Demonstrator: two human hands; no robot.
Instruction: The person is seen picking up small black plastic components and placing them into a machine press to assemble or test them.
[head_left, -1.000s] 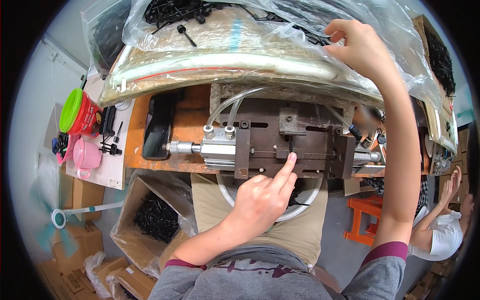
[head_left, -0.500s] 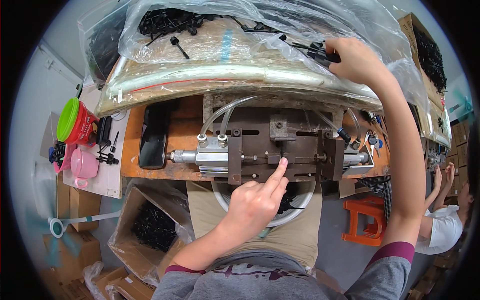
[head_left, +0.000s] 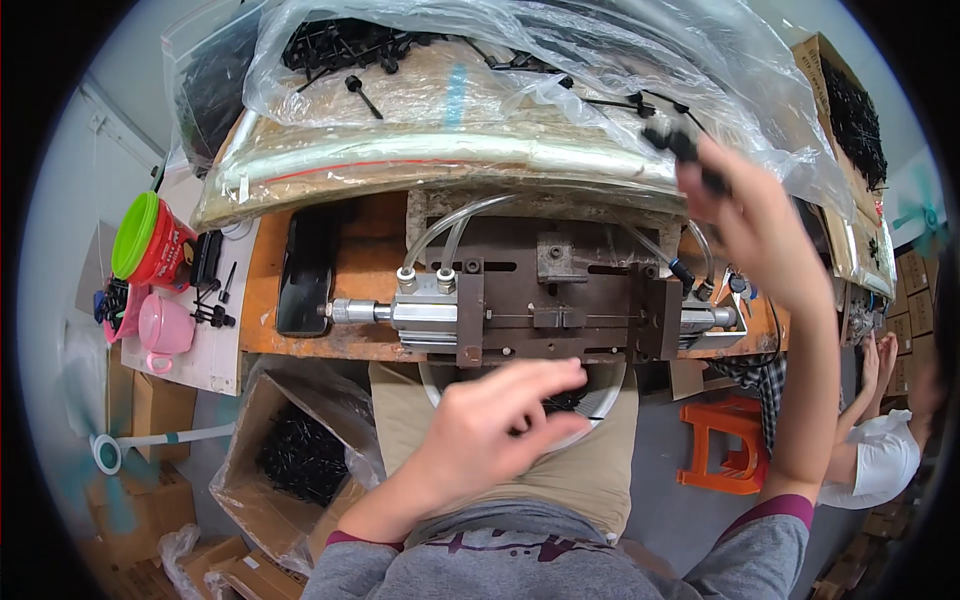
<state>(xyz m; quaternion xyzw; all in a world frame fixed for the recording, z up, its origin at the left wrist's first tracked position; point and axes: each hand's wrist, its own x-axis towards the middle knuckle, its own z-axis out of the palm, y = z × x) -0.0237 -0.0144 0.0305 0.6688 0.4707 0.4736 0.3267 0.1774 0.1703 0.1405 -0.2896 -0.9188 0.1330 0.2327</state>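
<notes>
My right hand [head_left: 745,220], blurred by motion, is closed round several black plastic stems with knobbed heads [head_left: 683,147]. It is in the air to the right, above the near edge of the plastic-covered board. My left hand [head_left: 490,425] hovers over the white basket [head_left: 610,405] on my lap, its fingers stretched and thumb apart. A dark spot shows between thumb and fingers; whether it is a part or the basket's contents, I cannot tell. Just beyond that hand sits a metal clamping fixture [head_left: 520,338] with an air cylinder [head_left: 424,318] at its left; its centre block [head_left: 555,317] holds no visible stem.
More black stems [head_left: 345,48] lie on the plastic-covered board [head_left: 400,115]. On the left are a phone [head_left: 305,275], a pink cup [head_left: 166,325], a red tub [head_left: 160,245] and a carton of black parts [head_left: 300,455]. An orange stool [head_left: 722,447] and another person [head_left: 875,455] are at right.
My right hand has come off the board toward me, carrying black stems. My left hand has drawn back from the fixture and opened over the basket. The stem in the fixture's centre is gone.
</notes>
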